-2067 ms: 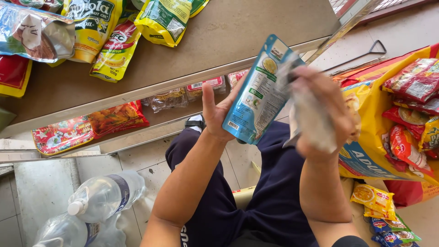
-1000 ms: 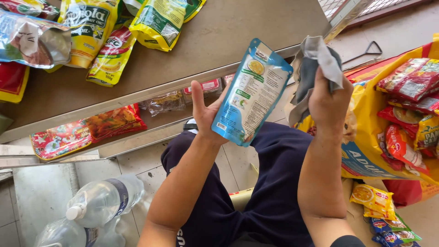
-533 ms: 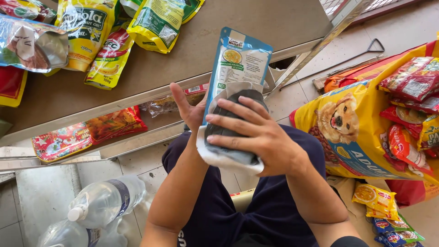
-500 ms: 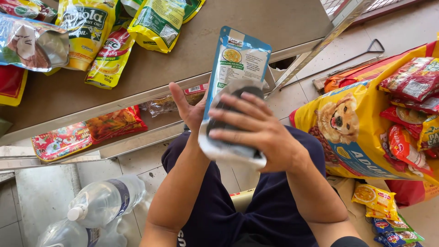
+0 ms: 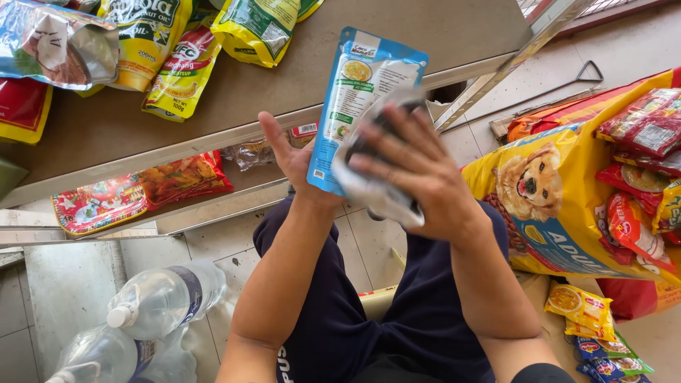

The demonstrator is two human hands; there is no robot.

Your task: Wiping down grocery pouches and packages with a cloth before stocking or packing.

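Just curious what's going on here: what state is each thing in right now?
Blue pouch: upright, held from behind by left hand.
Cloth: crumpled, pressed on the pouch by right hand.
Water bottles: capped, lying on the floor.
Dog food bag: leaning, packets piled on it.
Shelf: holds lying packets.

A flat blue-and-white pouch (image 5: 358, 99) stands upright at centre, held by the left hand (image 5: 301, 159), its lower right part covered by a grey cloth under the right hand (image 5: 418, 174). On the far shelf (image 5: 284, 92) lie yellow, green and silver packets (image 5: 177, 57); red ones (image 5: 142, 191) lie below. At right stands a big yellow sack with a dog picture (image 5: 546, 198), topped with red packets (image 5: 649, 124).
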